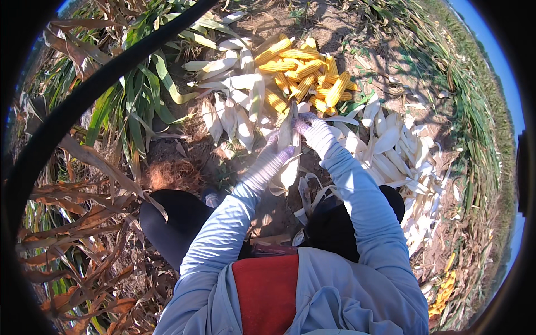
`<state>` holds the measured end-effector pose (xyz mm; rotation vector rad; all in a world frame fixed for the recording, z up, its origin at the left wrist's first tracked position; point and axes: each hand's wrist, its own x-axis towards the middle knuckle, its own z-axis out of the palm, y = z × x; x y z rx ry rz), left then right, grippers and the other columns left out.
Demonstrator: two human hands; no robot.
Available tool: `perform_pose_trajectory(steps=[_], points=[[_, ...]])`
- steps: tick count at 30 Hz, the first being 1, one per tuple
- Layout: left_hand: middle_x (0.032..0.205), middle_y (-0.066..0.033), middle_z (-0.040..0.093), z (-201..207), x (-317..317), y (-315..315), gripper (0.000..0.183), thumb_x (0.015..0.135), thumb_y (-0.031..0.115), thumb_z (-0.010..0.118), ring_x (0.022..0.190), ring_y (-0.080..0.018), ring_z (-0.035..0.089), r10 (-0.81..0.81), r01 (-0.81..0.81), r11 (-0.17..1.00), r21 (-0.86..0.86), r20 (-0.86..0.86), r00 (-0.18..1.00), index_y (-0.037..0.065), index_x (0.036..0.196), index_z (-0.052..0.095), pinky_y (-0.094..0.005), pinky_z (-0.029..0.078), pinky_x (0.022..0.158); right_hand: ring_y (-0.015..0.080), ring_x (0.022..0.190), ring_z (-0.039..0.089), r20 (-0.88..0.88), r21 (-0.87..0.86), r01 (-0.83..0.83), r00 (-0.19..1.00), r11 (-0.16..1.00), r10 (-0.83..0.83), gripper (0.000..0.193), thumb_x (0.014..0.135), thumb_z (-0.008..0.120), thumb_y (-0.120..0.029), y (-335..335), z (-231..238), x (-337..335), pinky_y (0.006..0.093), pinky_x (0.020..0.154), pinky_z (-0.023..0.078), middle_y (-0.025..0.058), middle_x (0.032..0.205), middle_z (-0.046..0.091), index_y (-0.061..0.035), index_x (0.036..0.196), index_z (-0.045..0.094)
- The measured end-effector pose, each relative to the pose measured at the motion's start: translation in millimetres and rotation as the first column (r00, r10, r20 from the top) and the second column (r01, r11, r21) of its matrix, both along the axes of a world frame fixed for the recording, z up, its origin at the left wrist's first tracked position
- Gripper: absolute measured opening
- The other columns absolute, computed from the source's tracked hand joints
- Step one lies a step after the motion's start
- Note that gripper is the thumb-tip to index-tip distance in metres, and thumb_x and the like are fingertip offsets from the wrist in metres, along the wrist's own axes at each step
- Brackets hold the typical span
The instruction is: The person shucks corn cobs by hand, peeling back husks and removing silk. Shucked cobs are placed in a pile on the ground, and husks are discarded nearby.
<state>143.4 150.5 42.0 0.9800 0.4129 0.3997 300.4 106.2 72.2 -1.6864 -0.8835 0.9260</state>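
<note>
On bare soil | knit-gloved left hand (272,156), right hand (312,129): fingers pinching papery husked cob (288,139) | ridged yellow cobs (304,72) behind

A single head-worn fisheye view looks steeply down from above the person's own shoulders onto the bare field ground (340,33). The forearms enter from the lower edge, close to the lens. The pile of husked corn cobs (304,70) lies farther off, toward the top, and edges curve near the dark rim.

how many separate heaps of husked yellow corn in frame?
2: the main heap of husked cobs ahead of the gloved hands, and a small yellow heap at lower right. Husks may hide more.
</note>
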Motion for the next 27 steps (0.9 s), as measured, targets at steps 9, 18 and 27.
perform_pose_trajectory(steps=[9, 18, 27], points=[[0.123, -0.0099, 0.044, 5, -3, -6, 0.069, 0.080, 0.021, 0.062, 0.112, -0.0163, 0.043, 0.042, -0.043, 0.991, 0.126, 0.016, 0.999, -0.001, 0.133, 0.024, -0.0248, 0.036, 0.092, 0.0125, 0.074, 0.053, -0.508, 0.136, 0.019, 0.860, 0.991, 0.053, 0.015, 0.083, 0.058, -0.012, -2, -12, 20, 0.0259, 0.068, 0.044, 0.0029, 0.084, 0.059, -0.0038, 0.096, 0.056], [0.106, -0.0079, 0.053, -6, -2, -2, 0.050, 0.081, 0.022, 0.062, 0.095, -0.0139, 0.051, 0.121, -0.132, 0.777, 0.615, 0.060, 0.991, 0.000, 0.121, 0.040, -0.0238, 0.042, 0.081, 0.0143, 0.075, 0.054, 0.193, 0.193, -0.051, 0.981, 0.980, 0.012, 0.028, 0.081, 0.061, -0.012, -5, 12, -4, 0.0255, 0.072, 0.045, 0.0037, 0.087, 0.060, -0.0018, 0.106, 0.054], [0.100, -0.0084, 0.057, 11, 1, -1, 0.043, 0.080, 0.024, 0.066, 0.091, -0.0184, 0.055, 0.128, -0.155, 0.960, -0.232, -0.127, 0.984, 0.003, 0.113, 0.048, -0.0305, 0.044, 0.080, 0.0144, 0.087, 0.055, -0.067, 0.333, -0.008, 0.997, 0.943, 0.032, 0.022, 0.082, 0.055, -0.005, -1, 3, 6, 0.0260, 0.078, 0.047, 0.0067, 0.092, 0.058, -0.0036, 0.103, 0.053]])
